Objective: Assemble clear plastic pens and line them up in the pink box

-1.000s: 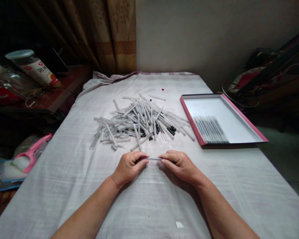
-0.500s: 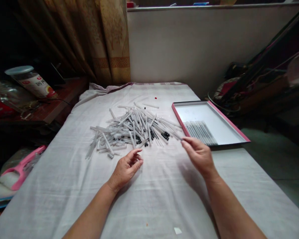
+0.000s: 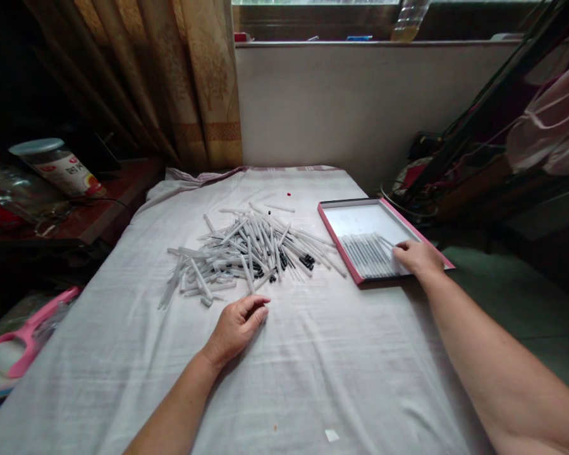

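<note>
Closest to you, a little white paper scrap point(image 3: 332, 435) lies on the pale cloth point(image 3: 275, 379), and past it your left hand point(image 3: 237, 328) sits loosely curled, with a small gap between thumb and finger and nothing showing in it. Farther up, your right hand point(image 3: 420, 258) pinches one thin pen point(image 3: 385, 241) tight over the pink-edged box point(image 3: 339, 243), at the right side of the neat row of pens point(image 3: 364, 258) inside. Left of the box is a big messy pile of pen parts point(image 3: 237, 253), with a tiny red bit point(image 3: 289, 194) beyond it.
</note>
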A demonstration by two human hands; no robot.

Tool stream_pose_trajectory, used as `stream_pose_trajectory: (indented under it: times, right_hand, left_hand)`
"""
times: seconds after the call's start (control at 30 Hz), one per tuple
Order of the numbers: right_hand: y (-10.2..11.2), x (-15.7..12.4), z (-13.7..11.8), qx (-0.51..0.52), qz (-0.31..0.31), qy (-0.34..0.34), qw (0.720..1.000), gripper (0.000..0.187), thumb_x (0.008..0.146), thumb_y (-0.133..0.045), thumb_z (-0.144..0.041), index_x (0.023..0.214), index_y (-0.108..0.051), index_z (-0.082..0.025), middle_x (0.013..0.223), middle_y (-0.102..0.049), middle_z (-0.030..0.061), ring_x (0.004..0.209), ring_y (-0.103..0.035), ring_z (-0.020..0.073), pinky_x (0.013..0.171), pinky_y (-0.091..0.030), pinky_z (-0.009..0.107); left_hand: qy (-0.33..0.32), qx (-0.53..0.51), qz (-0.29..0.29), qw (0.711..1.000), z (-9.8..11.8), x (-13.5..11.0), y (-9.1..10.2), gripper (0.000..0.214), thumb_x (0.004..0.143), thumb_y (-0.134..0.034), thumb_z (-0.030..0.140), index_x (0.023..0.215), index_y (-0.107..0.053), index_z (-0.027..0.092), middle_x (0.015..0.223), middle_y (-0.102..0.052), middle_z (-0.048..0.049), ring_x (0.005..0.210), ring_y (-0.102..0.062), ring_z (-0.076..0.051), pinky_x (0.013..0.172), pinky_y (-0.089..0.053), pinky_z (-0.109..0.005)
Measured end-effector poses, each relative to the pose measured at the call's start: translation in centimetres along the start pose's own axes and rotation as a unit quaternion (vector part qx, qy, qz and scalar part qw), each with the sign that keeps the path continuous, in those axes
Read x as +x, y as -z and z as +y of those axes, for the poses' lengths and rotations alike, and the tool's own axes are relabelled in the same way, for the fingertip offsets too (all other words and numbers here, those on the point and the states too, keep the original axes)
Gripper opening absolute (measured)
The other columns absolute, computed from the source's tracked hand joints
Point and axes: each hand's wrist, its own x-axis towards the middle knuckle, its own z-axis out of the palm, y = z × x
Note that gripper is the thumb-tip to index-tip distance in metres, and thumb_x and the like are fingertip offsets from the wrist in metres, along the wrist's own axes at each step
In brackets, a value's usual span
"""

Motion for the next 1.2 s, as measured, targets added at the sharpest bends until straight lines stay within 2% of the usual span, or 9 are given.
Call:
stream_pose_trajectory:
  times: [0.1, 0.33, 0.53, 0.73, 0.8, 0.9, 1.0, 1.13, 1.2]
  right_hand:
    - [0.3, -1.1, -0.6, -0.078, -0.04, 0.017, 0.996, 0.04, 0.082, -0.051, -0.032, 0.113, -0.074, -0.022, 0.12, -0.069, 0.0146, 0.106, -0.064, 0.0358, 0.07, -0.048, 0.039]
    - [0.8, -3.5, -1.3, -0.166, -0.05, 0.046, 0.984, 0.041, 0.089, -0.043, -0.03, 0.118, -0.072, -0.026, 0.117, -0.071, 0.014, 0.108, -0.064, 0.0343, 0.076, -0.048, 0.04]
    - [0.8, -4.1, -1.2, -0.191, -0.043, 0.067, 0.978, 0.04, 0.089, -0.043, -0.028, 0.114, -0.074, -0.024, 0.111, -0.072, 0.0145, 0.105, -0.066, 0.0334, 0.079, -0.047, 0.041]
    - [1.3, -4.4, -1.4, -0.193, -0.06, 0.05, 0.978, 0.04, 0.09, -0.042, -0.029, 0.11, -0.075, -0.02, 0.112, -0.072, 0.0164, 0.105, -0.065, 0.0338, 0.076, -0.048, 0.039]
    - [1.5, -4.7, -1.5, -0.195, -0.046, 0.054, 0.978, 0.04, 0.09, -0.041, -0.028, 0.112, -0.074, -0.019, 0.114, -0.071, 0.0166, 0.104, -0.066, 0.0336, 0.076, -0.049, 0.039]
    - [1.7, -5.8, -2.2, -0.174, 0.048, 0.112, 0.977, 0.04, 0.091, -0.041, -0.028, 0.115, -0.072, -0.017, 0.116, -0.07, 0.0159, 0.1, -0.066, 0.0322, 0.076, -0.049, 0.039]
    - [1.2, -8.1, -4.2, -0.08, 0.125, 0.217, 0.965, 0.037, 0.092, -0.043, -0.03, 0.112, -0.072, -0.019, 0.113, -0.071, 0.012, 0.096, -0.067, 0.0273, 0.075, -0.048, 0.034]
    - [-1.2, -12.1, -7.8, 0.041, 0.087, 0.357, 0.929, 0.028, 0.09, -0.049, -0.03, 0.101, -0.074, -0.023, 0.1, -0.074, 0.006, 0.089, -0.067, 0.0206, 0.073, -0.046, 0.027]
    - [-2.6, -13.9, -9.2, 0.059, 0.066, 0.363, 0.927, 0.025, 0.091, -0.05, -0.03, 0.096, -0.074, -0.024, 0.095, -0.074, 0.0042, 0.085, -0.067, 0.0193, 0.07, -0.044, 0.027]
  left_hand:
    - [-0.005, 0.007, -0.001, 1.0, 0.0, 0.0, 0.0, 0.024, 0.087, -0.056, 0.03, 0.101, -0.071, 0.019, 0.096, -0.076, -0.0046, 0.089, -0.07, -0.019, 0.084, -0.054, -0.029]
    - [-0.015, 0.013, -0.008, 1.0, 0.1, 0.0, 0.1, 0.023, 0.087, -0.056, 0.029, 0.1, -0.072, 0.02, 0.097, -0.076, -0.0049, 0.089, -0.07, -0.019, 0.084, -0.054, -0.029]
    - [-0.023, 0.023, -0.012, 0.999, 0.0, -0.1, 0.1, 0.023, 0.088, -0.055, 0.029, 0.101, -0.071, 0.02, 0.097, -0.076, -0.0051, 0.09, -0.07, -0.019, 0.085, -0.054, -0.028]
    - [-0.027, 0.022, -0.013, 0.999, -0.1, -0.1, 0.1, 0.022, 0.088, -0.055, 0.028, 0.101, -0.071, 0.02, 0.098, -0.076, -0.0046, 0.09, -0.07, -0.019, 0.085, -0.054, -0.028]
    - [-0.027, 0.022, -0.014, 0.999, -0.1, -0.1, 0.1, 0.022, 0.088, -0.056, 0.028, 0.101, -0.071, 0.02, 0.098, -0.075, -0.0049, 0.091, -0.07, -0.019, 0.086, -0.054, -0.028]
    - [-0.029, 0.019, -0.015, 0.999, -0.1, -0.1, 0.1, 0.022, 0.088, -0.056, 0.028, 0.101, -0.071, 0.02, 0.098, -0.075, -0.005, 0.09, -0.07, -0.019, 0.085, -0.054, -0.028]
    - [-0.03, 0.017, -0.016, 0.999, -0.1, -0.1, 0.0, 0.022, 0.088, -0.056, 0.028, 0.102, -0.071, 0.02, 0.098, -0.075, -0.0047, 0.09, -0.07, -0.019, 0.086, -0.054, -0.029]
    - [-0.028, 0.017, -0.014, 0.999, 0.0, -0.1, 0.1, 0.021, 0.088, -0.056, 0.027, 0.101, -0.071, 0.02, 0.098, -0.075, -0.0045, 0.091, -0.07, -0.019, 0.086, -0.054, -0.029]
    - [-0.029, 0.015, -0.013, 0.999, 0.1, -0.2, 0.1, 0.021, 0.087, -0.056, 0.026, 0.101, -0.071, 0.02, 0.098, -0.075, -0.0045, 0.091, -0.07, -0.019, 0.085, -0.054, -0.029]
